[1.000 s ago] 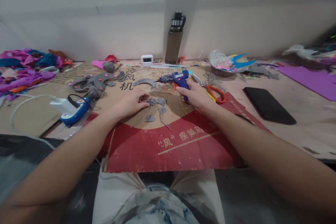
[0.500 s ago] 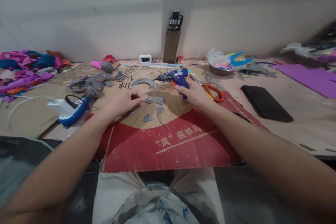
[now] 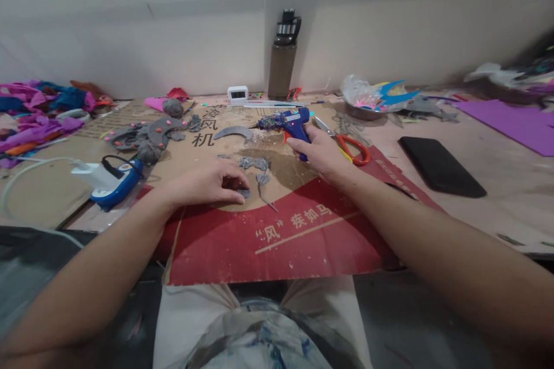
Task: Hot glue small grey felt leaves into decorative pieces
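My right hand [image 3: 320, 151] is wrapped around the handle of a blue hot glue gun [image 3: 296, 122], its nozzle pointing left over the cardboard [image 3: 277, 164]. My left hand [image 3: 216, 181] rests low on the cardboard. Its thumb and fingertips close on a small grey fabric leaf [image 3: 244, 192], partly hidden by the fingers. Just beyond it lie a few crumpled grey pieces [image 3: 254, 162] and a grey leaf with a string stem [image 3: 262, 180]. A curved grey strip [image 3: 234, 132] lies left of the nozzle.
Red-handled scissors [image 3: 355, 150] lie right of the glue gun, with a black phone [image 3: 439, 165] farther right. A bottle [image 3: 283, 63] and small white clock [image 3: 238, 94] stand by the wall. Left are a blue power strip [image 3: 116, 187] and grey pieces with pink dots [image 3: 160, 131].
My left hand has moved down and toward the middle, onto the small grey leaf that lay uncovered before. My right hand keeps the glue gun in nearly the same place.
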The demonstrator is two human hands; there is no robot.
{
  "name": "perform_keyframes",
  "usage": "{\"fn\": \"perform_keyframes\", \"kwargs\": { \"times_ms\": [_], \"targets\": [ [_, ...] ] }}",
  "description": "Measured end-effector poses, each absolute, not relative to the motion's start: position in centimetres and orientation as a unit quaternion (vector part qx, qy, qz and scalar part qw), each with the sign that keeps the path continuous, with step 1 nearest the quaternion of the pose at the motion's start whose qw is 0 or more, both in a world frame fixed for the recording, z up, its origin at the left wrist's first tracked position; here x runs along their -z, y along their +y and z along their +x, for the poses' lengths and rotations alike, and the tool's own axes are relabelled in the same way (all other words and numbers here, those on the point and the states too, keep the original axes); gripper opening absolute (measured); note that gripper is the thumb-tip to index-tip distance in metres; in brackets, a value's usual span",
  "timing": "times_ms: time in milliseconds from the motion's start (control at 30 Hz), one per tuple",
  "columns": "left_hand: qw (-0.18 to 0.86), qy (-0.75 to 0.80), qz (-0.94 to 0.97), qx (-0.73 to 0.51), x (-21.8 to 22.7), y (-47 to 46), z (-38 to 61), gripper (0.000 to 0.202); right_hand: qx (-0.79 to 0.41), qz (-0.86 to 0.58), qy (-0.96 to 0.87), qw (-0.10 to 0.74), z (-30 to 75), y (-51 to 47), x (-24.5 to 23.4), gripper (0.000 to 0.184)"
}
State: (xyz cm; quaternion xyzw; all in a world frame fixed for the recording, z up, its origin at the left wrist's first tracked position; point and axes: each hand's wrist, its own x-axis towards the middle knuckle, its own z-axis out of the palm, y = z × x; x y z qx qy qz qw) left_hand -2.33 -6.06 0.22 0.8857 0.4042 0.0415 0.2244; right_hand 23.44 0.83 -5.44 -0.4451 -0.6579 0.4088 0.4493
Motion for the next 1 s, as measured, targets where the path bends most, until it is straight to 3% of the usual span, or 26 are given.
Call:
{"fn": "perform_keyframes", "kwargs": {
  "times_ms": [200,400,700,1000],
  "targets": [
    [0.132,0.473,0.867,-0.082,0.7,-5.5,-2.1,0.026,-0.399,-0.453,-0.66,0.446,23.4,0.6,5.4,0.031],
    [0.182,0.547,0.806,-0.133,0.4,-5.6,-2.7,0.04,-0.418,-0.438,-0.66,0.445,23.3,0.3,5.2,0.03],
    [0.169,0.58,0.797,-0.01,-0.6,-5.7,-3.4,0.027,-0.424,-0.432,-0.659,0.446,23.0,-0.3,4.6,0.027],
    [0.225,0.612,0.755,-0.073,-1.3,-6.5,-2.7,0.021,-0.418,-0.439,-0.662,0.441,22.8,-0.4,4.8,0.025]
  ]
}}
